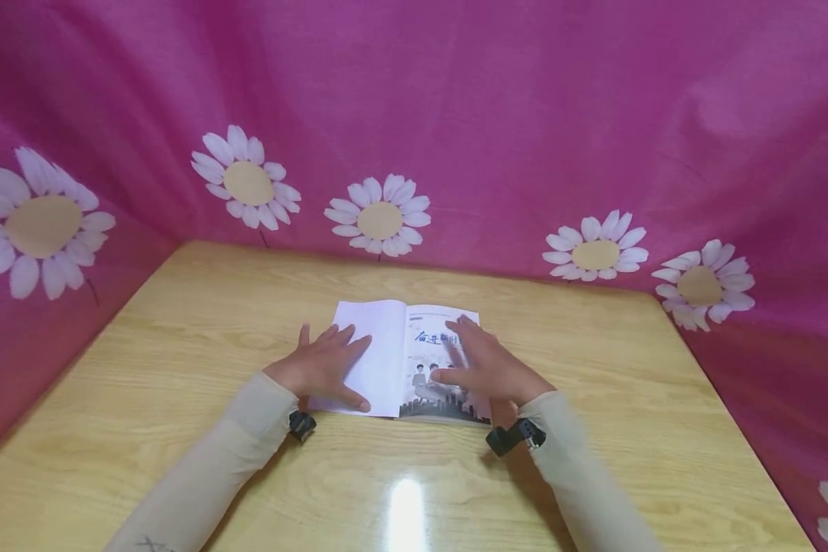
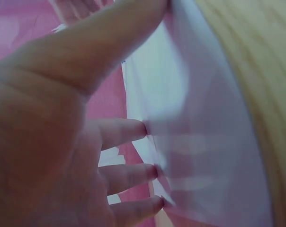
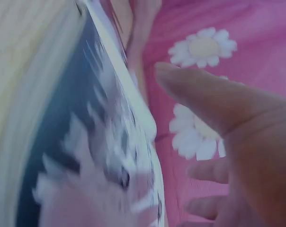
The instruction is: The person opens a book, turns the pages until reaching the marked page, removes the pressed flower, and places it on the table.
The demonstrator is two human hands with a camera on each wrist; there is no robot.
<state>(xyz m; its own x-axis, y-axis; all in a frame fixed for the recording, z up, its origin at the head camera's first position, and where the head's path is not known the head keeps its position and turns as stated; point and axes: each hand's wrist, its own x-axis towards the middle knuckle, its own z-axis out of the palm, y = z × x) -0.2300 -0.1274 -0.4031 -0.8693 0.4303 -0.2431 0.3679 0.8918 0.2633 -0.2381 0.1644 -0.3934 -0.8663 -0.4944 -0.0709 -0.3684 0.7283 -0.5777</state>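
A book [image 1: 376, 326] lies spread on the wooden table, its left page blank white and its right page printed with a title and drawn figures above a dark skyline. My left hand [image 1: 327, 366] has its fingers spread on the blank page; in the left wrist view the fingertips [image 2: 151, 171] touch the white paper. Over the printed page is my right hand [image 1: 493, 366], fingers extended. In the right wrist view its thumb [image 3: 195, 87] stands apart from the printed page [image 3: 105, 156], and nothing is held.
The wooden table [image 1: 200, 322] extends around the book. A pink curtain [image 1: 483, 115] with large white daisies encloses its back and sides. Dark bands [image 1: 302, 424] are strapped on both wrists over light sleeves. Light glares off the table's near part.
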